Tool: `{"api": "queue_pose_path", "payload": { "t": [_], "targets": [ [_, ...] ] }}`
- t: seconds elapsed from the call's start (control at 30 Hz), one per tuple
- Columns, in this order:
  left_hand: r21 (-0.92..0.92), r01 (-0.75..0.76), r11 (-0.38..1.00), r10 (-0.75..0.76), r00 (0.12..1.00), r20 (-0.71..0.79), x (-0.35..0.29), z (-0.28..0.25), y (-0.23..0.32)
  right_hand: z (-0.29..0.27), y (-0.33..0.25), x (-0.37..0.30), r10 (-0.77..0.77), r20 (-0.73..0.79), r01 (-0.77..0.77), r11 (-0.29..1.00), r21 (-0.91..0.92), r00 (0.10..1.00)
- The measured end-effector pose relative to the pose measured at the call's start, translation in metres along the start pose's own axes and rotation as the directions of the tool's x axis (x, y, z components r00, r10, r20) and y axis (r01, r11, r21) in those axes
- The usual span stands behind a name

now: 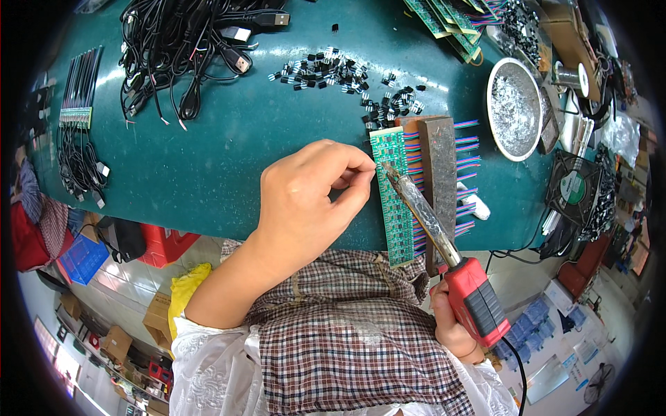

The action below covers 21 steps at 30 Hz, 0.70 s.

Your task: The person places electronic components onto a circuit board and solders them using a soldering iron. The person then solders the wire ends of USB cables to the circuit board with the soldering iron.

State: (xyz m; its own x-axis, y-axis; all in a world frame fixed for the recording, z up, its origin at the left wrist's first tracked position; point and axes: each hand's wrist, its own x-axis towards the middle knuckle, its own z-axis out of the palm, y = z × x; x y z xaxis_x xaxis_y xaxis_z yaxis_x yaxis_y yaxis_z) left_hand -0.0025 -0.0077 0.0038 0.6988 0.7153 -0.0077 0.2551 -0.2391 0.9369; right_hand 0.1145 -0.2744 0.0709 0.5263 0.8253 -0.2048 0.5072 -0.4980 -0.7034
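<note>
My right hand [451,324] grips the red and black handle of a soldering iron [479,301]. Its long metal shaft slants up and left, and the tip touches or hovers just over the upper part of a green circuit board panel [397,232]. At the panel's left edge, close to that tip, my left hand [309,187] pinches thumb and forefinger together; whatever is between them is too small to make out. Striped colored wires [467,145] run from the panel's right side beneath a dark heavy bar [438,177], which lies along it.
Small black three-legged components [333,73] are scattered beyond the panel. Black USB cables [187,48] heap at the far left, with a wired board [75,118] beside them. Rightward stand a round metal bowl [513,111], a solder spool [572,78] and a small fan [574,186].
</note>
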Motion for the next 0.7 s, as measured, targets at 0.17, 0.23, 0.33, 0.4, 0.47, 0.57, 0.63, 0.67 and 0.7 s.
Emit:
{"api": "queue_pose_path", "payload": {
  "t": [0.17,0.23,0.33,0.4,0.47,0.57,0.63,0.67,0.7],
  "targets": [
    [0.005,0.000,1.000,0.000,1.000,0.001,0.000,0.000,0.000,0.000,0.001,0.002,-0.015,0.023,0.015,1.000,-0.002,1.000],
    [0.010,-0.001,1.000,0.001,1.000,-0.002,0.000,0.001,-0.001,0.001,0.000,0.003,-0.009,0.022,0.009,1.000,0.003,1.000],
    [0.019,-0.005,1.000,0.005,1.000,-0.007,0.000,0.000,0.000,0.002,-0.002,0.005,-0.001,0.024,0.001,1.000,0.000,1.000],
    [0.015,-0.001,1.000,0.001,1.000,-0.007,0.000,0.000,0.001,0.002,-0.002,0.006,0.002,0.028,-0.002,1.000,-0.007,1.000],
    [0.011,0.002,1.000,-0.002,1.000,-0.006,0.000,0.000,0.000,0.002,-0.003,0.007,-0.012,0.027,0.013,1.000,-0.016,1.000],
    [0.014,-0.002,1.000,0.002,1.000,-0.006,0.001,0.000,-0.001,0.005,0.002,-0.002,0.015,-0.050,-0.014,1.000,0.012,0.999],
    [0.017,-0.004,1.000,0.004,1.000,-0.001,0.001,0.000,0.000,0.003,0.003,-0.006,0.019,-0.048,-0.020,1.000,-0.009,0.999],
    [0.016,-0.003,1.000,0.003,1.000,-0.001,0.000,-0.001,0.000,0.002,0.003,-0.007,0.024,-0.046,-0.025,0.999,-0.029,0.999],
    [0.019,0.000,1.000,0.000,1.000,-0.003,0.000,0.000,0.000,0.002,0.001,-0.004,0.023,-0.046,-0.024,0.999,-0.028,0.999]
  ]
}}
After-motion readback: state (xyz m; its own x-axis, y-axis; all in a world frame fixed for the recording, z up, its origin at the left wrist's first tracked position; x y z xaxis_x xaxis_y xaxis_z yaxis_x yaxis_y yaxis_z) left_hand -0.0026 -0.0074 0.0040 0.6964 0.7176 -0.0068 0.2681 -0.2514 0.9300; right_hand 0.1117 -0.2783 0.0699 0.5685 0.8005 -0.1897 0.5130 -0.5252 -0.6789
